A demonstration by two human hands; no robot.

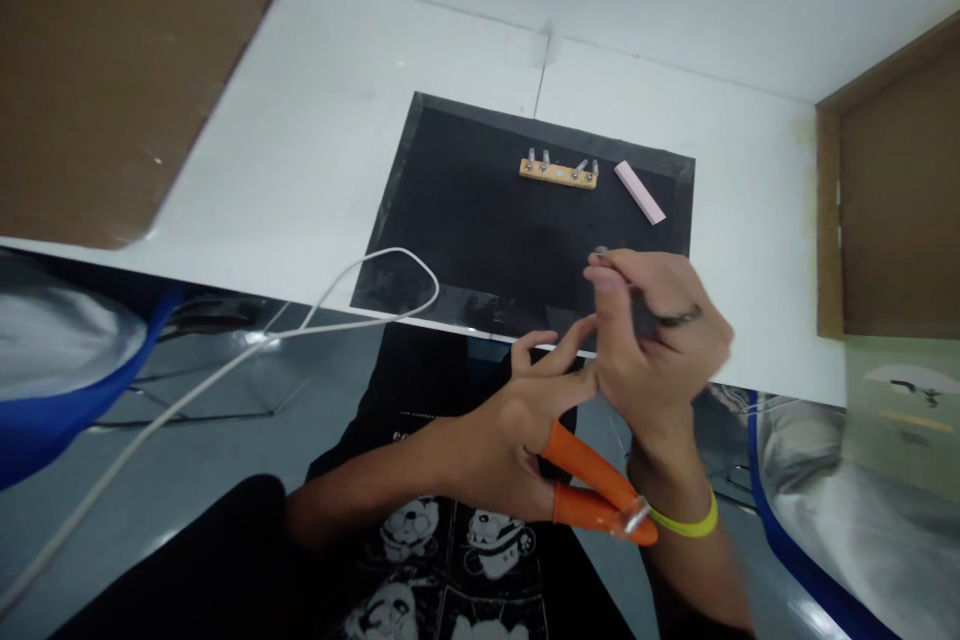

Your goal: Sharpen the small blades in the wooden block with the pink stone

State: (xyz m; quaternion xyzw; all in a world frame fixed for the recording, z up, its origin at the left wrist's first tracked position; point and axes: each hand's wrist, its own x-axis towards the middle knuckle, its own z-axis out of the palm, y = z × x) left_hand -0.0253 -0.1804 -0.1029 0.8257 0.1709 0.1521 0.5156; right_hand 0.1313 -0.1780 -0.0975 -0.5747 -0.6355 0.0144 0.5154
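Note:
My left hand [517, 440] reaches across my lap at the table's front edge, orange finger cots [589, 465] on its thumb and forefinger. Between those two covered tips it pinches a small clear piece [636, 517], like a false nail tip. The other fingers of that hand stretch out towards my right hand. Closed in a pinch, my right hand [652, 320] is above the mat's front right part, a yellow band [686, 525] on its wrist. A small shiny bit [600, 252] shows at its fingertips; what it belongs to is hidden.
On the black mat [465, 210] lies a wooden strip [559, 174] bearing several small clear pieces. A pink bar [640, 193] lies to its right. A white cable [360, 324] loops over the mat's front left corner. Brown panels [112, 70] flank the white table [300, 130].

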